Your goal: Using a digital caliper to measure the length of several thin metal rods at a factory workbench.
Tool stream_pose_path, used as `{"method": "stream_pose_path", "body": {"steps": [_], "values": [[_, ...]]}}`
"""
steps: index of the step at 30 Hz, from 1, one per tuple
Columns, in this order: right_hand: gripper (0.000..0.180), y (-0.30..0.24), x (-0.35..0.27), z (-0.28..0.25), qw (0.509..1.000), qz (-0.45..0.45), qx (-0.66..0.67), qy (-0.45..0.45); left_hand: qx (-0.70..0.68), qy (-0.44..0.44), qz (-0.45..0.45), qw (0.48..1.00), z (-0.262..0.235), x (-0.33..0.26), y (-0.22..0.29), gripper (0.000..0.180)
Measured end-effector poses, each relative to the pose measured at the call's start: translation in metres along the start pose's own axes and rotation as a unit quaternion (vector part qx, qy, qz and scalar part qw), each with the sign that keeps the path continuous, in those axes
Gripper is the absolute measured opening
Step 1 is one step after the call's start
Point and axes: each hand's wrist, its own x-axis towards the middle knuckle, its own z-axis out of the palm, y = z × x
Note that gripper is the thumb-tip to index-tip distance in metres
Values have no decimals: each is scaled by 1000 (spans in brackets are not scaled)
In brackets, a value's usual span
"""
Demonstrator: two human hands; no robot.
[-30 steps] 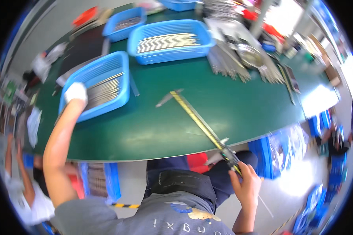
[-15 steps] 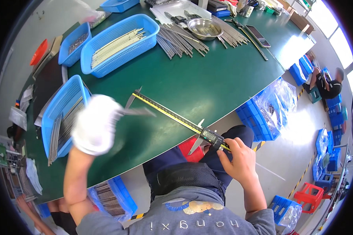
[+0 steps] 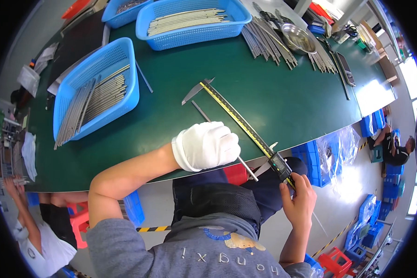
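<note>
My left hand (image 3: 207, 146), in a white glove, is closed around a thin metal rod (image 3: 249, 170) whose two ends stick out at either side of the fist. The rod slants beside the long beam of a digital caliper (image 3: 240, 121), between its widely spread jaws. My bare right hand (image 3: 299, 200) grips the caliper at its display end, near the table's front edge. The caliper's far jaw lies over the green table (image 3: 167, 109). To the left, a blue basket (image 3: 133, 81) holds several similar rods, some leaning over its near rim.
Another blue basket (image 3: 197, 41) with pale rods stands at the back. Loose rods (image 3: 268, 44), a steel bowl (image 3: 299, 38) and a phone (image 3: 345, 69) lie at the back right. Blue crates (image 3: 306, 155) stand right of the table. A co-worker (image 3: 34, 231) is at the left.
My left hand has moved right from beside the left basket to the caliper, carrying the rod. My right hand still holds the caliper. The view has shifted and turned.
</note>
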Motion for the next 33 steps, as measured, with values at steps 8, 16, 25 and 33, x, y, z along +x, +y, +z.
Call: {"method": "stream_pose_path", "body": {"steps": [8,16,25,33], "values": [[27,-4,1,-2,1000,6,0,-3,3,38,-28,999,7,-5,-2,10],[27,-3,0,-2,1000,5,-6,2,-31,-32,-59,997,-2,-3,-1,14],[28,-1,-4,1,1000,12,12,22,-81,-33,-92,992,-4,-4,-1,11],[32,-3,-2,4,1000,-3,7,30,-85,-32,-71,993,-11,-3,-11,22]]}}
